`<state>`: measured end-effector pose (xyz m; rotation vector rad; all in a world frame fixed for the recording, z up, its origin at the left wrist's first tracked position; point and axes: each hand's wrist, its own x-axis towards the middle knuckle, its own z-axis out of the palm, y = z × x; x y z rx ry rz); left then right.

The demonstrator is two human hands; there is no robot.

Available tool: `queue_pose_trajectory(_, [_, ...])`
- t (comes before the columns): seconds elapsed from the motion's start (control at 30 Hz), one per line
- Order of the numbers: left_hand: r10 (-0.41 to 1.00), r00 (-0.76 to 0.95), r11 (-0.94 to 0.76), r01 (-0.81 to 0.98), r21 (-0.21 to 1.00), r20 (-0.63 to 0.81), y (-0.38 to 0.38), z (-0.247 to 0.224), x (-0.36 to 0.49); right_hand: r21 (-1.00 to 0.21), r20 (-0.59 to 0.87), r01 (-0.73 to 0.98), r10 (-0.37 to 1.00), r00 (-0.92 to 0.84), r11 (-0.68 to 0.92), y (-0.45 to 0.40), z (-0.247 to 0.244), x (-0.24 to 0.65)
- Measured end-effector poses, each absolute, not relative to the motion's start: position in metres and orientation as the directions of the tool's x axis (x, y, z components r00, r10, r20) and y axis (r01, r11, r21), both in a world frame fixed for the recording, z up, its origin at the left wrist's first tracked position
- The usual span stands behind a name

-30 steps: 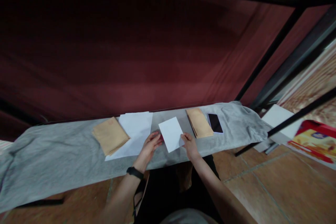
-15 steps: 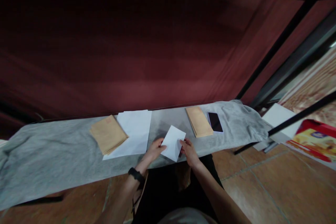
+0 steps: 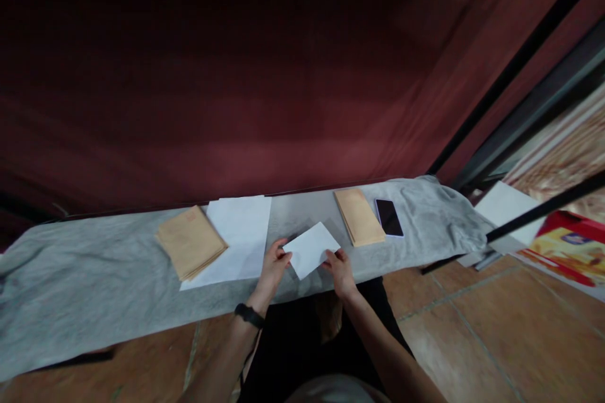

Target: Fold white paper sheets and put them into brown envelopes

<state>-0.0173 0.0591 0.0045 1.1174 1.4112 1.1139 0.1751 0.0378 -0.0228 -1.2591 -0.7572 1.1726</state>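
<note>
The small white paper (image 3: 311,249), to the right of the white sheets (image 3: 243,233), has turned since half a second ago, its longer side now slanting sideways; left hand (image 3: 274,261) and right hand (image 3: 339,269) each have a thumb-and-finger grip pinching it, so it looks steadied for handling. Right of the sheets, grey worktop (image 3: 104,277) gives some room before the right brown stack (image 3: 359,217) and the phone (image 3: 390,217); the left brown stack (image 3: 191,242) overlaps the sheets' left side. The worktop's near edge lies close below the hands.
</note>
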Motion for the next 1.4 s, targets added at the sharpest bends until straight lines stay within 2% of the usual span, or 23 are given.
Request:
queue_pose_trajectory(0.13, [0.999, -0.047, 0.000, 0.369, 0.930, 0.018, 0.082, 0.010, -0.026, -0.986, -0.128, -0.149, 0.908, 0.399, -0.073, 0.036, -0.029, 0.184])
queue_pose_trajectory(0.23, [0.999, 0.005, -0.032, 0.488, 0.872, 0.034, 0.098, 0.010, -0.031, -0.990, 0.093, 0.135, 0.912, 0.399, 0.042, 0.034, -0.025, 0.192])
queue_pose_trajectory(0.3, [0.999, 0.036, -0.045, 0.557, 0.830, 0.030, 0.106, 0.008, -0.032, -0.904, 0.282, 0.391, 0.928, 0.245, 0.172, 0.035, -0.021, 0.191])
queue_pose_trajectory(0.37, [0.998, 0.057, -0.057, 0.621, 0.781, 0.027, 0.110, 0.005, -0.030, -0.779, 0.372, 0.555, 0.928, 0.036, 0.291, 0.038, -0.016, 0.183])
queue_pose_trajectory(0.43, [0.997, 0.054, -0.077, 0.681, 0.728, 0.056, 0.108, 0.003, -0.027, -0.655, 0.377, 0.665, 0.918, -0.125, 0.359, 0.044, -0.013, 0.171])
queue_pose_trajectory(0.53, [0.966, 0.002, -0.164, 0.778, 0.606, 0.259, 0.092, -0.002, -0.016, -0.472, 0.323, 0.791, 0.911, -0.255, 0.389, 0.051, -0.013, 0.157])
queue_pose_trajectory(0.57, [0.940, 0.005, -0.204, 0.809, 0.552, 0.340, 0.084, -0.004, -0.010, -0.421, 0.306, 0.818, 0.910, -0.279, 0.392, 0.052, -0.013, 0.154])
queue_pose_trajectory(0.63, [0.921, 0.101, -0.280, 0.842, 0.461, 0.375, 0.068, -0.008, 0.001, -0.338, 0.281, 0.847, 0.903, -0.325, 0.410, 0.053, -0.016, 0.154])
queue_pose_trajectory(0.7, [0.912, 0.258, -0.370, 0.851, 0.372, 0.317, 0.054, -0.012, 0.012, -0.276, 0.263, 0.858, 0.893, -0.366, 0.433, 0.053, -0.018, 0.156])
queue_pose_trajectory(0.8, [0.911, 0.337, -0.396, 0.875, 0.278, 0.239, 0.045, -0.016, 0.019, -0.226, 0.251, 0.871, 0.890, -0.381, 0.436, 0.055, -0.020, 0.160])
queue_pose_trajectory(1.07, [0.937, 0.268, -0.307, 0.937, 0.167, 0.224, 0.048, -0.018, 0.013, -0.212, 0.325, 0.931, 0.920, -0.220, 0.297, 0.065, -0.027, 0.174])
queue_pose_trajectory(1.4, [0.964, 0.169, -0.202, 0.967, 0.154, 0.206, 0.047, -0.011, 0.006, -0.155, 0.398, 0.962, 0.906, -0.147, 0.224, 0.053, -0.033, 0.198])
